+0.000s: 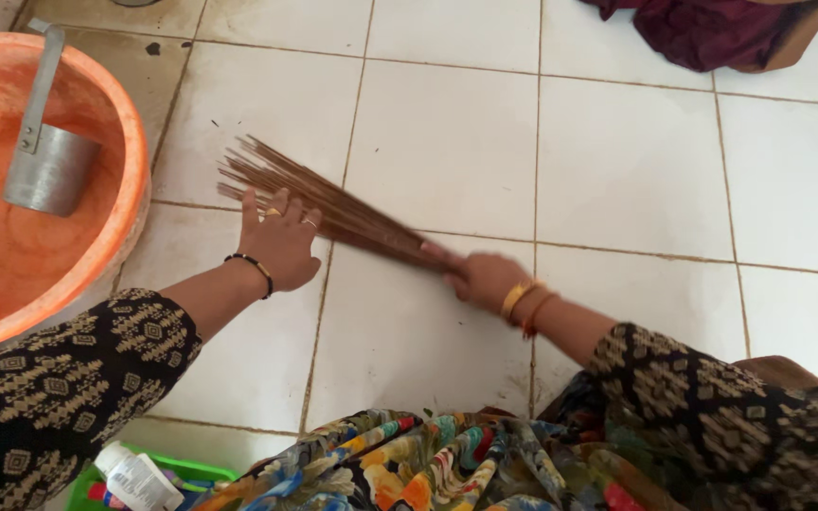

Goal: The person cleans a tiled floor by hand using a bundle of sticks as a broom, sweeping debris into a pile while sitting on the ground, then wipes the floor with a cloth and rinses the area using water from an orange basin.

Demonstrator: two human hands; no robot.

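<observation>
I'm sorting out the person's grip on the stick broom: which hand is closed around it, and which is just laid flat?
The right hand grips the stick broom at its bound end; the left hand lies open on the bristles.

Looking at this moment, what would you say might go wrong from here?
The left hand presses flat on the brown stick broom bristles, so thin sticks might prick the palm or snap. The right hand grips the bundle near its narrow end; it may slip. The orange plastic basin stands close and could be knocked.
</observation>
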